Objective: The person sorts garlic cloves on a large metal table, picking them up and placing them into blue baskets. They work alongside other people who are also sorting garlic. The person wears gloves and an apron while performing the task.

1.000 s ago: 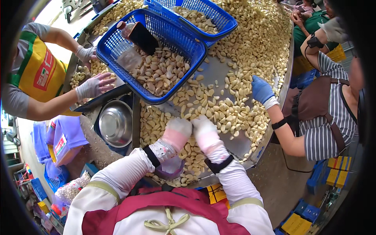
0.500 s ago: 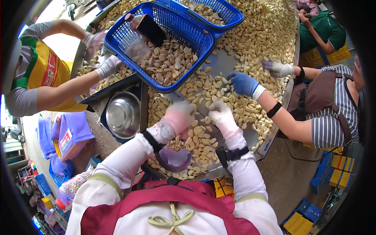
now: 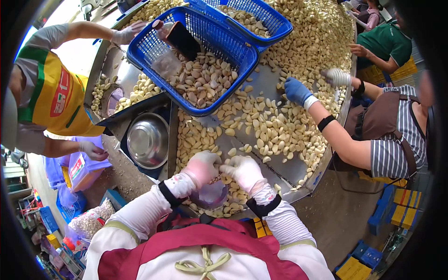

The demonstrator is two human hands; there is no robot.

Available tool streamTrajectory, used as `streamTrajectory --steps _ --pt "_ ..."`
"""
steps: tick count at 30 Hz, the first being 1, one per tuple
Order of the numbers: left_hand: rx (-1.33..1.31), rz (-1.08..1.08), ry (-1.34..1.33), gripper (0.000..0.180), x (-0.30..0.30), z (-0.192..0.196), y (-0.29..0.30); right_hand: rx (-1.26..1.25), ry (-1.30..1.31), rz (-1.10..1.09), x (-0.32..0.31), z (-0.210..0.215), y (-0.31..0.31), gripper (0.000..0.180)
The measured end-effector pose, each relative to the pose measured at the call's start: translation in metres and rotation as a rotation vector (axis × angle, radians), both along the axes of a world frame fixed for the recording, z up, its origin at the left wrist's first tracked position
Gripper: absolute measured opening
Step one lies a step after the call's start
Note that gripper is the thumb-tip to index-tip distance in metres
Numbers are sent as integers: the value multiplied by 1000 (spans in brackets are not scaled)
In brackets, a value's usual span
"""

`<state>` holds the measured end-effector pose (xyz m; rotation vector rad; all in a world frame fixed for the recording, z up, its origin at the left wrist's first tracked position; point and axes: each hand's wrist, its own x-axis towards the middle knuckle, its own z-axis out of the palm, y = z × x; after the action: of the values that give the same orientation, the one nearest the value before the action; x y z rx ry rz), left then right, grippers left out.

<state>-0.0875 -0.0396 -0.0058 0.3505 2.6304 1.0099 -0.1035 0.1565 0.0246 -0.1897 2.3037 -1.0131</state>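
large pale characters stand on the red panel point(image 3: 61, 91) of a co-worker's yellow, green-edged apron point(image 3: 78, 95); a small label point(image 3: 78, 166) in red, white and green sits on a purple bag point(image 3: 93, 161), its print too small to read.

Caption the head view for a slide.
Gloved left hand and right hand close together over a metal table, pale cloves around, blue baskets beyond, co-workers either side.
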Motion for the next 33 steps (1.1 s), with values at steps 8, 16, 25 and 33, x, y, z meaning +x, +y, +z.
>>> streamTrajectory --steps 8,16,25,33 --pt "531 278 -523 29 -6 43 7 -301 -127 -136 -7 4 0 34" --pt "-10 170 61 16 1 -40 -11 -765 327 501 -27 50 -76 12" --pt "-507 287 129 52 -32 4 -28 -161 1235 -284 -205 153 -71 49" --pt "-236 52 -72 22 68 0 28 -68 1389 328 -54 66 -93 50"
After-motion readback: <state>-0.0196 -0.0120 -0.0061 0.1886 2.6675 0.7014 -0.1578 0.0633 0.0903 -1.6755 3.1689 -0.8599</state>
